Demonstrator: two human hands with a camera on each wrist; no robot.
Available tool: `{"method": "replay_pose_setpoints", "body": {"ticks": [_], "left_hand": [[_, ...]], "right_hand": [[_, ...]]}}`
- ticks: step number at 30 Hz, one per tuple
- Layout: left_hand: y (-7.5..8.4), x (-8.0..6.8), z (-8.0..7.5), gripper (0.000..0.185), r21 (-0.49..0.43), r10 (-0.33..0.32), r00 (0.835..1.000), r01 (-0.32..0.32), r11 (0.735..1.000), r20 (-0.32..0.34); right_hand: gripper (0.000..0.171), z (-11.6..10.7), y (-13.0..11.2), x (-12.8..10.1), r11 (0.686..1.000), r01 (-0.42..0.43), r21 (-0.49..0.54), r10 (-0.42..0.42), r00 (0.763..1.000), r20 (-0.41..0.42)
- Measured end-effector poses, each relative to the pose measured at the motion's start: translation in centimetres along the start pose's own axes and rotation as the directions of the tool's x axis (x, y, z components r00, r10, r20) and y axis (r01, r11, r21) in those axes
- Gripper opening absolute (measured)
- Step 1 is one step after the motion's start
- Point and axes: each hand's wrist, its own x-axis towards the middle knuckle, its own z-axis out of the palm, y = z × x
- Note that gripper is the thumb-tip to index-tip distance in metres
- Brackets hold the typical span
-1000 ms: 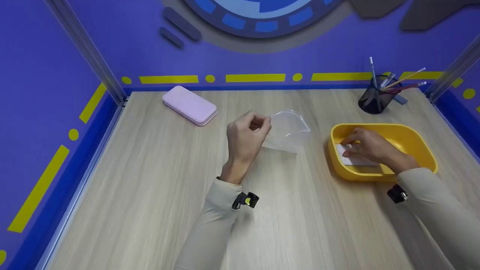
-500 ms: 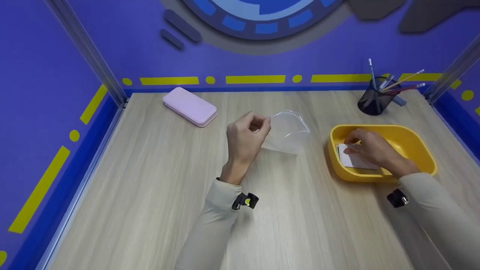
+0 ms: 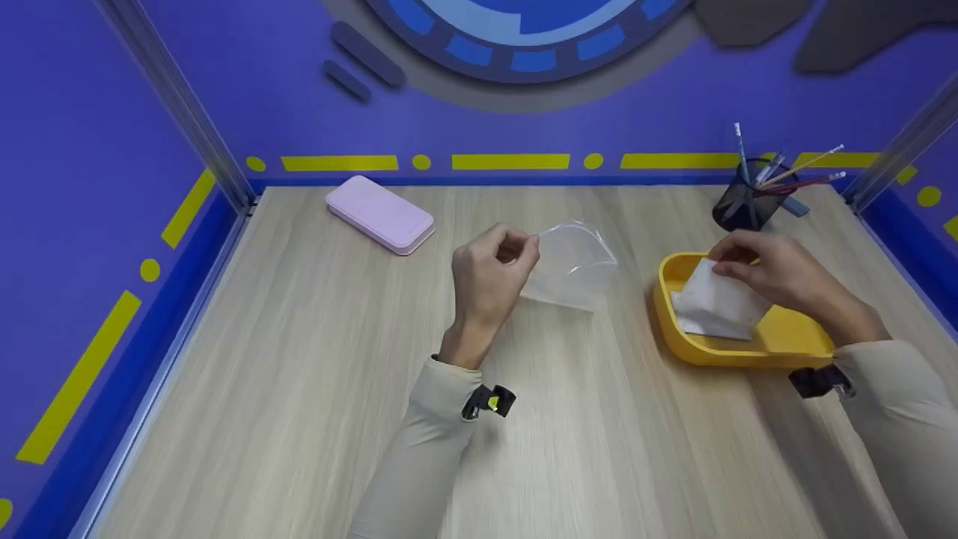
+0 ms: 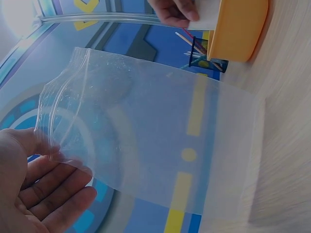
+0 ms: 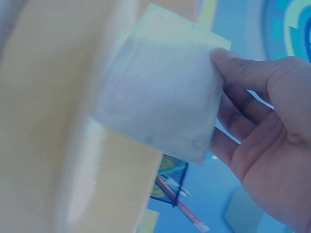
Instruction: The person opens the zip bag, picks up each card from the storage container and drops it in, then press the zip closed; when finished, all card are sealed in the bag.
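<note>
L hand (image 3: 490, 288) pinches clear zip bag (image 3: 572, 262) at its zip end, bag extending to that hand's right. R hand (image 3: 797, 277) pinches white sheet (image 3: 726, 296) by one edge; sheet tilted, hanging below that hand, over yellow tray (image 3: 711, 356). 2nd white piece (image 3: 692, 327) in tray beneath; contact betw. the two: can't tell. Mesh pencil cup (image 3: 737, 209) beyond R hand; pink case (image 3: 380, 215) beyond L hand, to its left, on tabletop (image 3: 299, 374).

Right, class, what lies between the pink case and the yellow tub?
The left hand and the clear bag it pinches, as the head view shows.
</note>
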Motion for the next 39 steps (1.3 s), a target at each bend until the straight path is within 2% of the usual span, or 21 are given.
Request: {"method": "replay_pose_setpoints", "body": {"ticks": [5,10,15,19,24,29,33,39], "left_hand": [[-0.2,0.0,0.0,0.008,-0.002,-0.004,1.000,0.004,1.000,-0.002],[0.1,0.0,-0.2,0.006,-0.003,-0.012,1.000,0.012,1.000,0.005],[0.0,0.1,-0.3,0.006,0.007,-0.015,1.000,0.015,1.000,0.000],[0.0,0.2,-0.3,0.007,0.024,-0.008,1.000,0.008,1.000,-0.010],[0.1,0.3,-0.4,0.006,0.028,0.008,1.000,-0.007,1.000,-0.020],[-0.1,0.4,-0.6,0.006,0.047,0.010,0.999,-0.009,0.999,-0.033],[-0.3,0.5,-0.7,0.006,0.058,0.012,0.999,-0.010,0.998,-0.042],[-0.4,0.5,-0.8,0.006,0.072,0.017,0.999,-0.014,0.997,-0.045]], "right_hand": [[0.027,-0.9,-0.5,-0.6,1.000,0.006,0.016,-0.004,0.994,-0.108],[0.029,-1.1,-1.2,-1.0,0.998,0.042,0.047,-0.030,0.974,-0.223],[0.027,-0.8,-2.6,-1.3,0.996,-0.016,0.089,0.043,0.949,-0.312],[0.024,-0.5,-3.7,-1.4,0.993,-0.017,0.117,0.063,0.916,-0.396],[0.021,-0.1,-5.1,-1.2,0.984,0.057,0.171,0.039,0.858,-0.513],[0.019,0.3,-6.7,-0.7,0.957,0.137,0.256,0.042,0.807,-0.589],[0.018,0.6,-8.3,-0.4,0.925,0.210,0.318,0.037,0.780,-0.624],[0.020,1.3,-10.1,0.0,0.889,0.260,0.376,0.063,0.746,-0.664]]}}
